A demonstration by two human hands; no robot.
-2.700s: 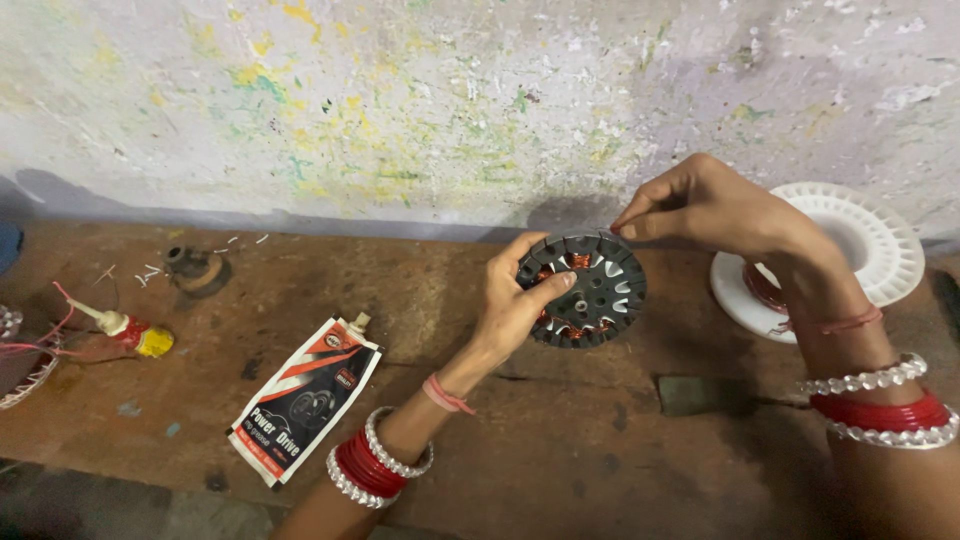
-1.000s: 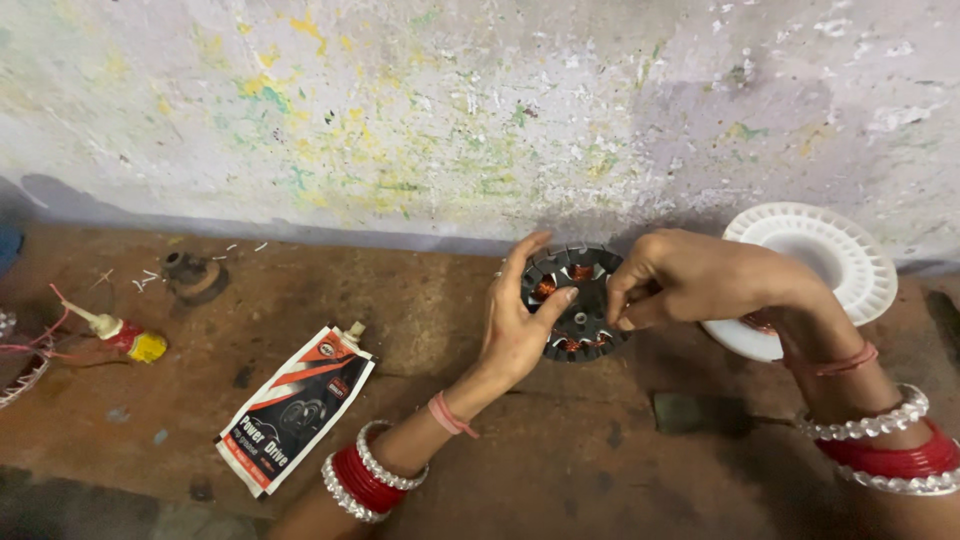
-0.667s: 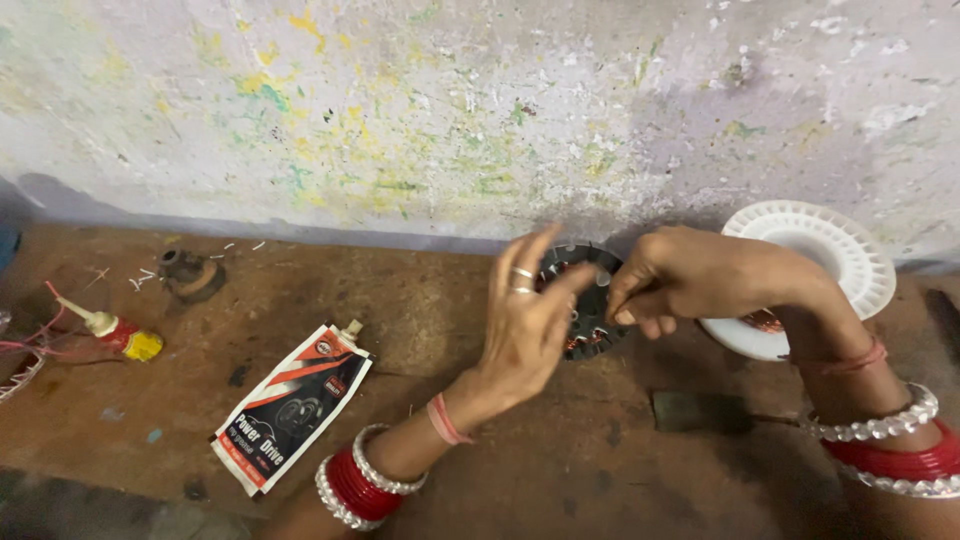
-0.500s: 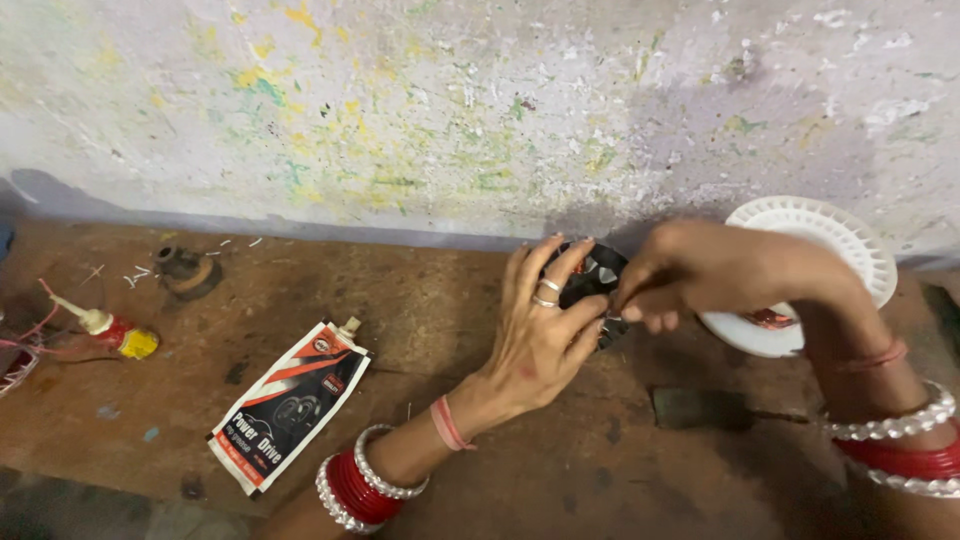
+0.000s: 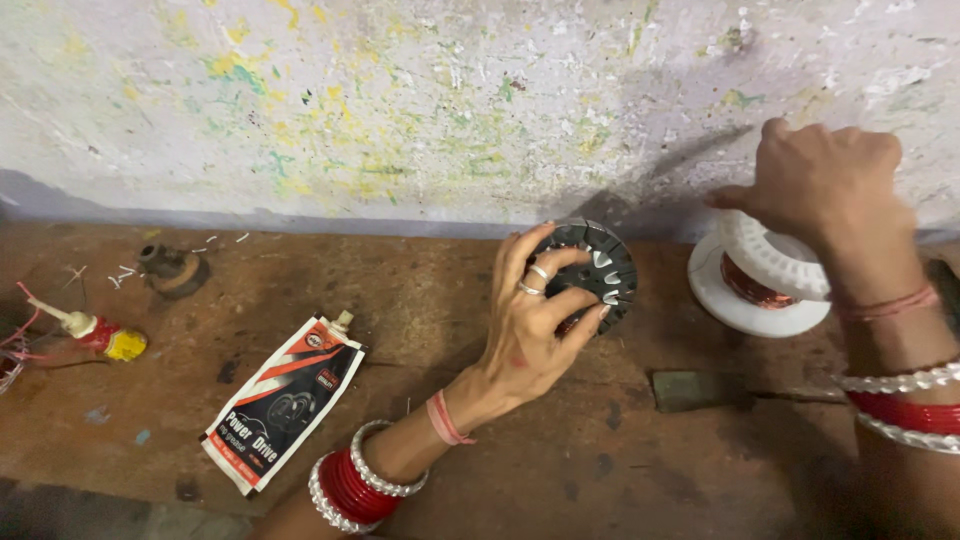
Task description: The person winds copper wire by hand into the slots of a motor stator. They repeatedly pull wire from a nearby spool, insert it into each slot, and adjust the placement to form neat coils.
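In the head view, a white plastic spool (image 5: 757, 285) lies tilted on the brown workbench (image 5: 560, 450) near the paint-spattered wall (image 5: 400, 110), with copper wire (image 5: 752, 285) wound around its core. A squeeze pouch (image 5: 283, 400) with a nozzle cap lies flat on the bench to the left, well apart from both hands.

The left hand (image 5: 530, 325) reaches forward from the lower middle, wrist in red and white bangles, fingers spread and curled around a dark round motor stator (image 5: 590, 270), gripping it by its rim and holding it on edge just above the bench, between the pouch and the spool.

The right hand (image 5: 825, 180) is raised above the spool, back of the hand toward the camera, fingers curled downward; whether it pinches anything cannot be told. A small flat metal piece (image 5: 692, 390) lies on the bench below.
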